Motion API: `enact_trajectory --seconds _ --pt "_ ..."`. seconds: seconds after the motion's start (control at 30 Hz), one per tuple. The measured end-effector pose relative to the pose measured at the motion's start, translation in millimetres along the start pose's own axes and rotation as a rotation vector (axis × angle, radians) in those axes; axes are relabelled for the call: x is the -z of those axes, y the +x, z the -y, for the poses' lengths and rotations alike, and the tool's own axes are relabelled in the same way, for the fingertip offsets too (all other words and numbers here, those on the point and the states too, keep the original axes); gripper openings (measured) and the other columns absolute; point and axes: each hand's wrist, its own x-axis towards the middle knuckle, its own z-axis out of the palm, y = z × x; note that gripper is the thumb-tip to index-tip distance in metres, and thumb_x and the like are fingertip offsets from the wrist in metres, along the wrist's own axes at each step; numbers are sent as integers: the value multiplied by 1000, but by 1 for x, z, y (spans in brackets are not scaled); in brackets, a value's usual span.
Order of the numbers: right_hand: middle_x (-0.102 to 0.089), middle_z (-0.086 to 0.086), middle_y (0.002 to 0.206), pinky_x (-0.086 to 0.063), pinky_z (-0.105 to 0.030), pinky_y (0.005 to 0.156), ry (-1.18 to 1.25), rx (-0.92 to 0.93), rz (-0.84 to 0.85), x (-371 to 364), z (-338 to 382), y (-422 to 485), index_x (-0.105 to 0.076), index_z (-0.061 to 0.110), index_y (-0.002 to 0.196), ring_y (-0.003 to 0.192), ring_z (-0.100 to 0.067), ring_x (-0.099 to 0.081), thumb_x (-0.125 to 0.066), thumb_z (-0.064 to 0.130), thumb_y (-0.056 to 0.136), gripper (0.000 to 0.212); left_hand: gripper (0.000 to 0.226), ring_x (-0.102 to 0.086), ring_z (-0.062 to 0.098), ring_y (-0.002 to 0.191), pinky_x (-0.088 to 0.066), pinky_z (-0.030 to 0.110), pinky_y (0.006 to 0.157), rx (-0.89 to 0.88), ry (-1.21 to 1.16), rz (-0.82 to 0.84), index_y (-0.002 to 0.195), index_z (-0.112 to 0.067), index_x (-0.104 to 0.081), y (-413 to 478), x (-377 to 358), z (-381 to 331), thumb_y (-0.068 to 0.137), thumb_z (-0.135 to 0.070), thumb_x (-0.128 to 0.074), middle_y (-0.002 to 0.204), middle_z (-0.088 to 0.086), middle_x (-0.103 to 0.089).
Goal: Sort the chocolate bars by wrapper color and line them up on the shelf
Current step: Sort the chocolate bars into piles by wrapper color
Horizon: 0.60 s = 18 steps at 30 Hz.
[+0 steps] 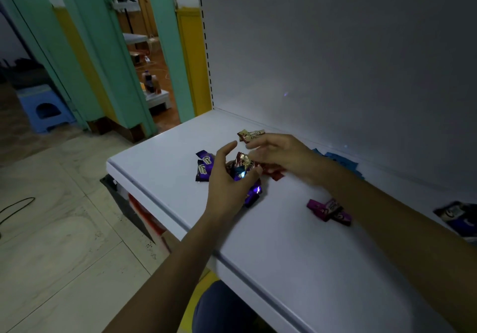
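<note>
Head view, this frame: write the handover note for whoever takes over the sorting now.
Left hand: grip closed on several mixed bars.
Right hand: over the red bars, grip unclear.
On the shelf: purple pair at left, gold bars at back, blue bars by the back panel, pink bars near front, dark ones far right.
Done: rough color groups.
Left: sort the held bars, straighten every group into lines.

Left hand (227, 180) palm-in, fingers curled loosely, thumb raised. Right hand (281, 157) just beyond, fingers half-bent, blurred. Both forearms extended forward.
</note>
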Motion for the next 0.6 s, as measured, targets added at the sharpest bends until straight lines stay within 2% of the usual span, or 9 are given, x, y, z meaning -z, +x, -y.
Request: enact_trajectory --seconds 0.03,0.1,0.17,0.27,0.33,0.37,0.43,0.6 --pt "-69 3 81 -49 -21 60 12 11 20 1 -2 -3 -67 17 104 70 -8 -65 -71 20 83 22 61 -60 -10 91 -48 7 72 -1 -20 15 131 -27 -43 0 0 1 83 -4 -71 110 -21 -52" --pt "-68 -2 80 -48 -24 58 0 27 -32 3 -5 -4 -69 15 99 63 -10 -64 -72 11 82 17 59 -65 3 95 -54 18 79 14 -31 30 129 -30 -46 1 0 4 82 -6 -74 114 -4 -60" --pt "-68 -1 81 -49 -24 59 19 33 -100 5 -8 -3 -70 13 92 61 -8 -64 -72 6 82 13 58 -65 12 101 -55 25 85 23 -19 29 127 -30 -48 2 -1 6 80 -9 -76 116 3 -62" --pt "-70 1 81 -50 -25 63 49 28 -202 5 -12 2 -70 17 85 67 -7 -65 -71 5 81 13 51 -66 1 88 -53 16 74 22 -42 6 125 -23 -53 3 -1 4 81 -7 -74 101 -5 -64" --pt "-72 0 90 -52 -32 70 71 34 -248 6 -13 6 -70 21 86 79 -14 -67 -71 7 82 15 46 -64 -7 81 -50 10 67 19 -50 -24 124 -17 -55 4 -1 3 82 -5 -72 97 -8 -63" --pt "-73 0 93 -53 -34 72 71 30 -239 6 -12 7 -70 23 88 84 -16 -68 -71 9 82 15 44 -63 -9 80 -49 9 66 13 -56 -37 123 -15 -56 4 -1 3 83 -4 -72 97 -8 -62" --pt "-72 2 91 -52 -29 67 36 -13 -192 5 -12 9 -70 23 92 80 -15 -67 -72 15 82 13 42 -61 -13 80 -47 7 66 6 -63 -51 121 -14 -57 5 -1 4 83 -3 -71 97 -10 -60" --pt "-69 -7 88 -53 -29 62 84 -38 -248 6 -9 23 -68 12 91 73 -17 -64 -68 14 86 5 43 -64 -6 87 -51 13 72 31 -74 -56 117 -20 -57 7 -1 7 80 -7 -74 102 -12 -63"
